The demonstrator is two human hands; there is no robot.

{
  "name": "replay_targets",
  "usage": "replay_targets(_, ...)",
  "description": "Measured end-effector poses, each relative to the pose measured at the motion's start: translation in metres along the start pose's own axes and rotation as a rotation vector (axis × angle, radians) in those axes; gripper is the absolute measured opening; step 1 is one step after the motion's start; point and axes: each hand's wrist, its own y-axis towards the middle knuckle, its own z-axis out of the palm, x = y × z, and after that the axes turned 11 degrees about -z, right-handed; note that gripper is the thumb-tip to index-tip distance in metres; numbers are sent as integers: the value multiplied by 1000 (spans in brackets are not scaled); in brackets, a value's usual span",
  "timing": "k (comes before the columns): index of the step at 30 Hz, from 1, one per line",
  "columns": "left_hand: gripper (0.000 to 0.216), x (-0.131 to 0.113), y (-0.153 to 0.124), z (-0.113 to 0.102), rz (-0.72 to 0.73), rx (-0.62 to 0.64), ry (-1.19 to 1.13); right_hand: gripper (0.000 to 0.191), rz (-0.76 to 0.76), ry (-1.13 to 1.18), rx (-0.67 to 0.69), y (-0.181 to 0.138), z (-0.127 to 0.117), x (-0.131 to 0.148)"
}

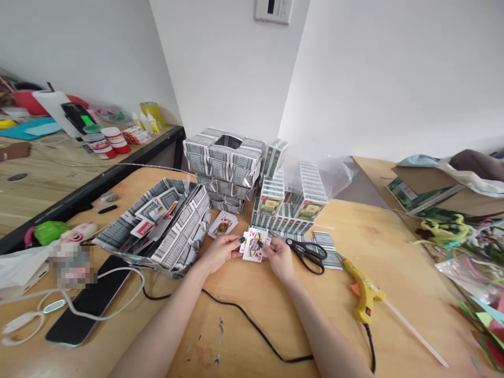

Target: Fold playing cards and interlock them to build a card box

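Observation:
Both my hands pinch a few playing cards (pixel 254 251) held face up above the table, a red queen on top. My left hand (pixel 220 253) grips their left edge and my right hand (pixel 280 258) the right edge. Just behind my left hand lies a small pile of loose cards (pixel 223 226) showing a face card. Black-handled scissors (pixel 309 255) rest right beside my right hand, partly over some face-down cards (pixel 327 251). To the left stands a basket made of folded cards (pixel 185 239), holding loose cards and torn card boxes.
A folded-card box (pixel 224 163) and stacked card packs (pixel 271 197) stand at the back. A yellow glue gun (pixel 364 291) with a glue stick lies at right. A black cable (pixel 252 320) crosses the front; a phone (pixel 88 302) lies at left.

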Motion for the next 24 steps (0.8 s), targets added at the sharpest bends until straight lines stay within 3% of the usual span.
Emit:
replay_targets(9,27,1,3,0,0,9,-3,31,-2,4,11,0,2,5)
replay_targets(24,33,1,4,13,16,-85,171,29,5,-61,20,-2,0,4)
